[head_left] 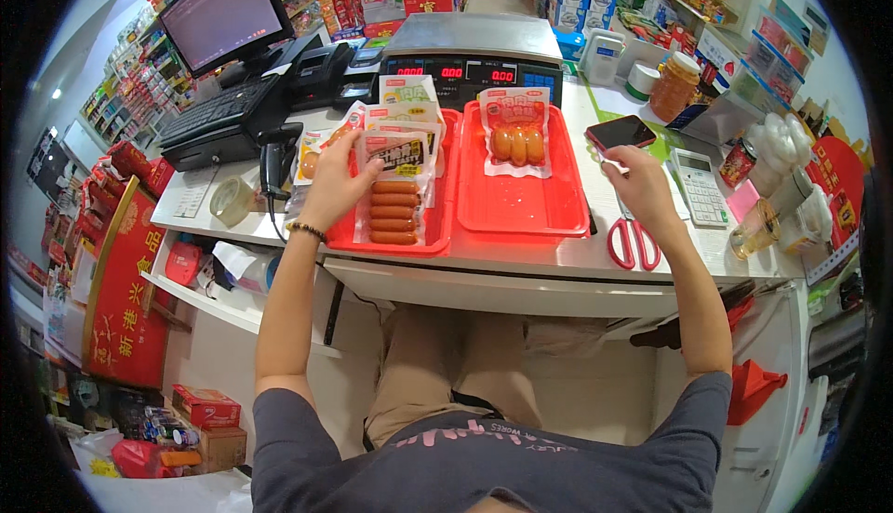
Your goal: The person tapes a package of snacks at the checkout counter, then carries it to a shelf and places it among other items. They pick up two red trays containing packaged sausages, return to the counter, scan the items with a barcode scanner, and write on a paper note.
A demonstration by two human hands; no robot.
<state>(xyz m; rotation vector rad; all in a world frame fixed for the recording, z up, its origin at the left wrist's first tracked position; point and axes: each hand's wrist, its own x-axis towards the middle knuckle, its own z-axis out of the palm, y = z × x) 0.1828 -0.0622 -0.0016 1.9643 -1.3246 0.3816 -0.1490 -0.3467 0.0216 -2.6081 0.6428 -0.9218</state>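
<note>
My left hand [338,185] is at the left red tray [437,245], thumb and fingers apart, against the left edge of a vacuum pack of brown sausages [394,206] with a dark label. Several other sausage packs [406,91] stand behind it in that tray. A pack of orange-brown sausages [517,136] leans at the back of the right red tray [521,220]. My right hand [642,187] hovers right of that tray, fingers loosely curled with nothing visible in them. Near it lie a smartphone [620,133] and red-handled scissors [633,245].
Behind the trays stands a weighing scale [472,39]. A barcode scanner [273,161], keyboard [219,111] and monitor [226,13] are at the left. A calculator [698,187], drink can [738,161] and brown jar [674,88] stand right. An open drawer [219,294] juts out at front left.
</note>
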